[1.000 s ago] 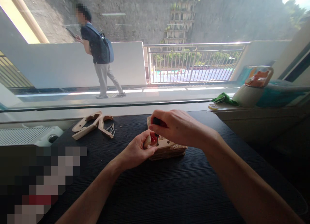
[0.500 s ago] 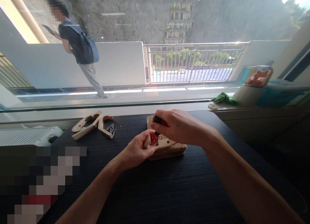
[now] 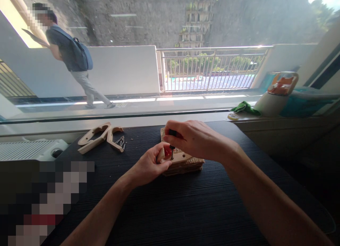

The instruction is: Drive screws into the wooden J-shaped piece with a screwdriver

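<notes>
My right hand point(image 3: 190, 138) is closed around the dark handle of a screwdriver point(image 3: 172, 147), which stands nearly upright. Its metal shaft runs down to a hole in a pale wooden piece point(image 3: 177, 158); whether a screw sits under the tip I cannot make out. That piece has a second dark hole farther right and lies on a brown block of stacked cardboard point(image 3: 183, 171). The left end of the wooden piece is gripped by my left hand point(image 3: 152, 161), thumb in front and fingers behind. Part of the block is hidden by both hands.
Curved wooden pieces point(image 3: 94, 139) and several loose screws point(image 3: 120, 142) lie at the back left of the black table point(image 3: 159, 210). A green cloth point(image 3: 244, 107) and a tape roll point(image 3: 233, 116) rest on the windowsill. Outside walks a person with a backpack point(image 3: 82, 54).
My right hand has turned slightly on the screwdriver handle, its fingers shifting a little left. My left hand stays in place. Outside, the person has walked farther left.
</notes>
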`<state>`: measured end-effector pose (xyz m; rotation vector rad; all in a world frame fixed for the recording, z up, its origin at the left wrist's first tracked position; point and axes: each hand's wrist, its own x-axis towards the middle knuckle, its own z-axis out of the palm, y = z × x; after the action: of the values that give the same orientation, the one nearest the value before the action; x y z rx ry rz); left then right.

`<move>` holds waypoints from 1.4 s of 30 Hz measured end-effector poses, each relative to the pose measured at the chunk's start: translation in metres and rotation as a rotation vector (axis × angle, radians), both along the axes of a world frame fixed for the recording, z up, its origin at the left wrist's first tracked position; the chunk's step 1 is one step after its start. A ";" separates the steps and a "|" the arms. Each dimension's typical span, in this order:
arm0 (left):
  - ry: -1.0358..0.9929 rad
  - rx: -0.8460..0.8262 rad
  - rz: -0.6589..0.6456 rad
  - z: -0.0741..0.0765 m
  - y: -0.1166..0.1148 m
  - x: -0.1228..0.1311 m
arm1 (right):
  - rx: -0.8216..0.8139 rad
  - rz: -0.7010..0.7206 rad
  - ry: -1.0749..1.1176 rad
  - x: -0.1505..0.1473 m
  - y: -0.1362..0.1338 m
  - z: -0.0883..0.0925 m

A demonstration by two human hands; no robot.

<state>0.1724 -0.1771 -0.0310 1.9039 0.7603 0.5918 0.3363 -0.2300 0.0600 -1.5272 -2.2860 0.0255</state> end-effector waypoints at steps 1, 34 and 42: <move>0.009 0.002 0.013 -0.001 0.000 0.000 | -0.013 0.013 -0.002 0.000 -0.001 0.001; -0.001 -0.010 -0.050 0.000 0.001 -0.001 | 0.049 -0.048 -0.013 0.003 0.002 -0.004; 0.023 0.009 -0.021 0.003 0.000 -0.001 | 0.011 -0.009 -0.010 0.007 0.004 -0.002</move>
<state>0.1710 -0.1776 -0.0279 1.9274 0.7526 0.5615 0.3436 -0.2259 0.0579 -1.5353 -2.2835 0.0031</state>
